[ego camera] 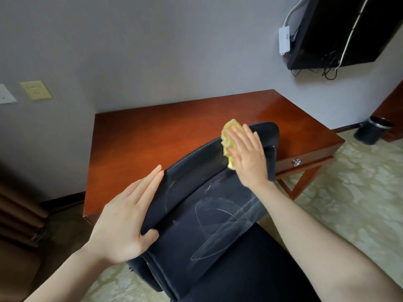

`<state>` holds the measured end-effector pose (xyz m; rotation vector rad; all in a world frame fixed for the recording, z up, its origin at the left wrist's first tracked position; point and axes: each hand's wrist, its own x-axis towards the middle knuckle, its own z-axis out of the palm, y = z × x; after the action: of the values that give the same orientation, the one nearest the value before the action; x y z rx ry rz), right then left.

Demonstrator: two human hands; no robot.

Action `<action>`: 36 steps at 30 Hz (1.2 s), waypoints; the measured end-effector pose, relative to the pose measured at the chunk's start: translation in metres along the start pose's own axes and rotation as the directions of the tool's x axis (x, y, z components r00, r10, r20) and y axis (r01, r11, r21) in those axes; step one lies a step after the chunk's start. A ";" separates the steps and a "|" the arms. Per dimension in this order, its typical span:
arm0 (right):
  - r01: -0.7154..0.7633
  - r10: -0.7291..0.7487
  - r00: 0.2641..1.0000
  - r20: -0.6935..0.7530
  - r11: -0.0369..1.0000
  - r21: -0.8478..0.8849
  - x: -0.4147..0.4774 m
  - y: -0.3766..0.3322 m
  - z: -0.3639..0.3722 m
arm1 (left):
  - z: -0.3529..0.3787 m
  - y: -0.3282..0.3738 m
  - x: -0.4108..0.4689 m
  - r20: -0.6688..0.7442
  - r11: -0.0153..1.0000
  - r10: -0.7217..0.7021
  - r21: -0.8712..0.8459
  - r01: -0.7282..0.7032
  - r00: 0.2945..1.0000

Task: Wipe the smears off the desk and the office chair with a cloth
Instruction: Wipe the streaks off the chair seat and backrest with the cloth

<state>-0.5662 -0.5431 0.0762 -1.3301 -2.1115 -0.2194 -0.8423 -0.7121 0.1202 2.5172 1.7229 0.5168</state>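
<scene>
Wall plates (36,90) sit on the grey wall at far left, beyond the left edge of the reddish wooden counter (152,136). Next comes the left hand (124,221), laid flat along the left side of the dark backrest of the office chair (185,247). Its fingers (150,182) are straight and pressed together, and the thumb rests on the fabric face. The chair stands at the counter's near edge, with its backrest toward the camera. Whitish smears (224,216) loop in arcs and scribbles over the middle of the backrest. Higher up, near the backrest's top right corner, the right hand (248,158) presses a crumpled yellow cloth (227,138) against the fabric, fingers straight and slightly spread over it. Farther right, a metal drawer knob (296,162) shows under the counter's right end. A dark bin (373,130) stands on the patterned carpet past the counter's right corner, and a black screen (349,29) hangs on the wall above.
</scene>
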 end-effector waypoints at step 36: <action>0.268 -0.251 0.963 -0.094 0.914 0.303 -0.083 -0.172 0.009 | 0.016 -0.015 -0.033 -0.121 0.947 -0.146 -0.305 0.103 0.982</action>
<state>-0.6931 -0.6838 0.0521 -0.8495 -2.1663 -0.0234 -0.8621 -0.7345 0.0937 2.1948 1.6866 0.8916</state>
